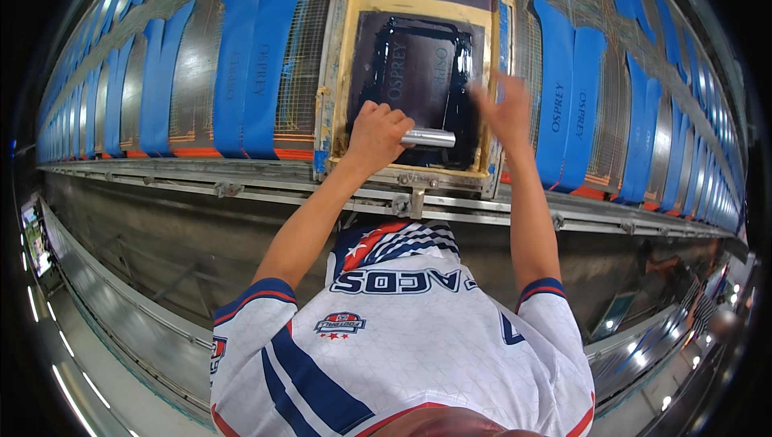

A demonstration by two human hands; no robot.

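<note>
A screen-printing frame (325, 103) with yellowish taped borders lies on the long table in front of me. Wet dark ink (462, 75) rings the dark mesh (426, 91) inside it, where faint lettering shows. My left hand (378, 136) is closed round one end of a silver squeegee (434, 139) at the near part of the screen. The squeegee lies crosswise, its right end sticking out free. Above the frame's right side is my right hand (507, 111), blurred by motion, its thumb and fingers apart and nothing visible in it.
Blue fabric pieces (557, 107) with dark lettering lie in pairs along the table on both sides, among them a left pair (257, 67). A metal rail (273, 185) runs along the near edge, with a bracket (416, 196) at the frame. Another metal-edged table (121, 276) stands behind me.
</note>
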